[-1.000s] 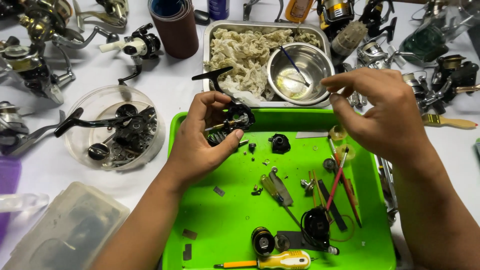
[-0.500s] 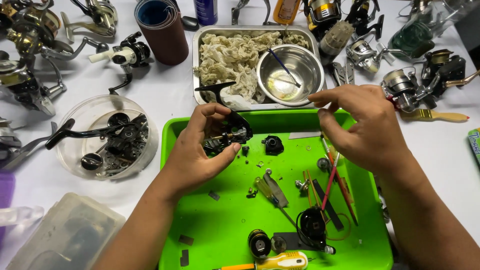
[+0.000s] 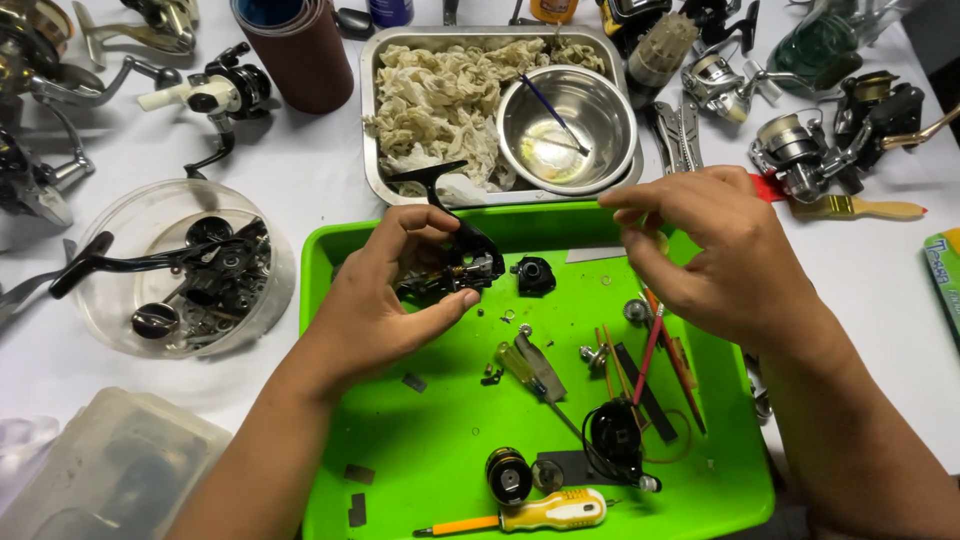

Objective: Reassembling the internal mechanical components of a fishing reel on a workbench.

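Right hand drew nearer reel body.

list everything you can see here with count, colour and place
green tray: one, bright green, centre front
reel body: one, black, in left hand over the tray
metal pan: one, silver, behind the tray, holds off-white rags
steel bowl: one, silver, inside the pan's right end
clear dish: one, transparent, left of the tray, holds black reel parts
screwdriver: one, yellow handle, tray's front edge
fishing reels: several, silver and black, back corners of the table
paintbrush: one, wooden handle, right of the tray
left hand: gripping the reel body
right hand: fingers pinched, above the tray's right side; contents too small to tell
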